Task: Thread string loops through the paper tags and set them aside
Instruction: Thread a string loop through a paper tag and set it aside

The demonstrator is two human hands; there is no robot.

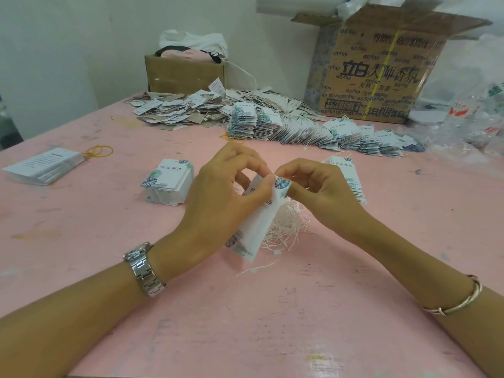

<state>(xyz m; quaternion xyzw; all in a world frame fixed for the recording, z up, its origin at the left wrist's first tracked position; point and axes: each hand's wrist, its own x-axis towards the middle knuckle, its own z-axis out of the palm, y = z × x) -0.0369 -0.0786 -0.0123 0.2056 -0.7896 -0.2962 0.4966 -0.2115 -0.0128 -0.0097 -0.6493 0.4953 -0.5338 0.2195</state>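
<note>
My left hand (223, 197) grips a small bunch of white paper tags (257, 227) with a teal leaf print, held upright over the pink table (272, 309). My right hand (316, 186) pinches the top corner of the front tag, where its leaf print shows. A tangle of white string loops (289, 227) lies on the table under and behind the tags. Whether a string is between my right fingers is hidden. A neat stack of unthreaded tags (169, 184) sits to the left, and another stack (351, 175) lies behind my right hand.
A long fanned row of threaded tags (313, 129) lies across the back, beside a loose heap of tags (185, 107). A white card stack (43, 166) and yellow rubber bands (99, 151) lie far left. Two cardboard boxes (381, 69) and plastic bags (463, 126) stand behind.
</note>
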